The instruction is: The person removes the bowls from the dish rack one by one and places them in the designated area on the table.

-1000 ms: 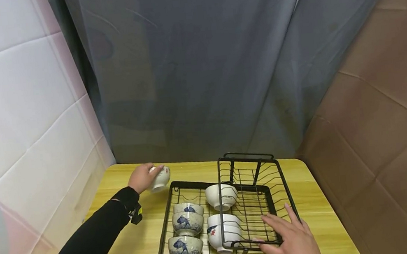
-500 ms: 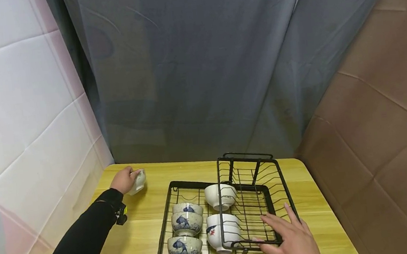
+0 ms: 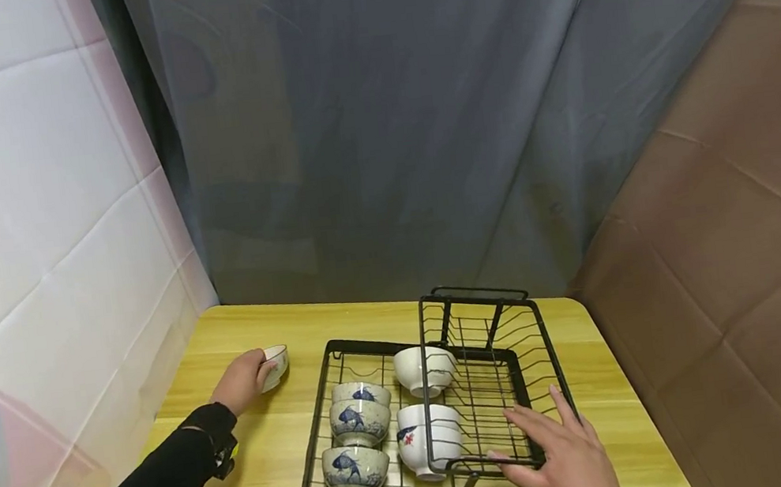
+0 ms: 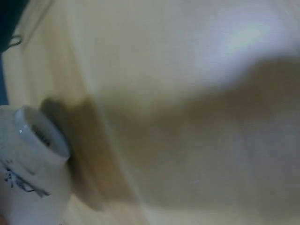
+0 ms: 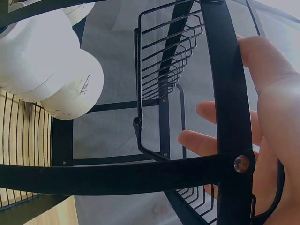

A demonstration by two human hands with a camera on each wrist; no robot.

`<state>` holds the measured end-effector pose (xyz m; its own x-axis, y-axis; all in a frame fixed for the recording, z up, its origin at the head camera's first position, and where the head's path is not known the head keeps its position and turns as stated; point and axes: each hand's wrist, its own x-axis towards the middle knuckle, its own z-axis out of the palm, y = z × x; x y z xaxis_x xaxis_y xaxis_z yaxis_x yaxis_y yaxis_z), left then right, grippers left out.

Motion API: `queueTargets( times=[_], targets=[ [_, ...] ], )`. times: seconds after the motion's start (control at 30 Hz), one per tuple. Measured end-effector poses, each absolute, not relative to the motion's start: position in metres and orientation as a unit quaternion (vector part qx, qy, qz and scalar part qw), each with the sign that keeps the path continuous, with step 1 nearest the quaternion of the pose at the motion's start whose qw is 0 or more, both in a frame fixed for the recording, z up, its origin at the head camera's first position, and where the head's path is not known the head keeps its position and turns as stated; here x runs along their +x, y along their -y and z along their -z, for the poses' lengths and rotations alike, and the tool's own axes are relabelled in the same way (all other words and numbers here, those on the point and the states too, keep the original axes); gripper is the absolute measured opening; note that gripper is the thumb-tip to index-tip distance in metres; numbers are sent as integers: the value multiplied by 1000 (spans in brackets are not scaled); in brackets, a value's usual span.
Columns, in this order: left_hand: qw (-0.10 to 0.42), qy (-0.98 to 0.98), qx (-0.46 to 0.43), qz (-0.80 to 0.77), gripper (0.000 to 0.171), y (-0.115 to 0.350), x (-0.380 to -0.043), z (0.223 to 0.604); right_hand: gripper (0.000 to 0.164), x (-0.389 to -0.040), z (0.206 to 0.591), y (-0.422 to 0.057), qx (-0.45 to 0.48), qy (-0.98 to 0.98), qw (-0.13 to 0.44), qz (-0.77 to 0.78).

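My left hand [image 3: 240,380] grips a small white bowl [image 3: 275,368] by its side, thumb toward the rim, to the left of the rack. The bowl is tilted on its side, close over the table. In the left wrist view the bowl [image 4: 33,187] shows its foot ring and a dark painted mark; hardly any of the hand appears there. My right hand [image 3: 570,455] rests on the near right corner of the black wire dish rack [image 3: 547,346], fingers spread and fairly straight. The right wrist view has these fingers [image 5: 201,143] reaching past a rack post.
Blue-fish bowls [image 3: 355,469] stand on the rack's lower level at left, some stacked. Beside them are white bowls [image 3: 429,446], partly behind the raised upper basket. Yellow wooden table [image 3: 612,379] surrounds the rack. A grey curtain [image 3: 365,135] hangs behind, with sheets at both sides.
My left hand has carried the white bowl leftward, away from the rack, then slightly nearer along the table. The right hand stays at the rack's corner.
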<state>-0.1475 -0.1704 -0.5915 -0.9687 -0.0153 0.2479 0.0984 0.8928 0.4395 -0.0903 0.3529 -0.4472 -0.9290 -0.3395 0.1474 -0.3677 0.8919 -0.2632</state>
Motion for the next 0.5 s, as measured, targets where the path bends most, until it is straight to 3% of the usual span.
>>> queueTargets(
  times=[0.17,0.5],
  targets=[
    [172,965,-84,178,25,163,-131,606,72,-91,448,-353,182,970,49,-152],
    [189,963,-131,138,27,155,-106,627,71,-94,445,-352,181,971,51,-144]
  ],
)
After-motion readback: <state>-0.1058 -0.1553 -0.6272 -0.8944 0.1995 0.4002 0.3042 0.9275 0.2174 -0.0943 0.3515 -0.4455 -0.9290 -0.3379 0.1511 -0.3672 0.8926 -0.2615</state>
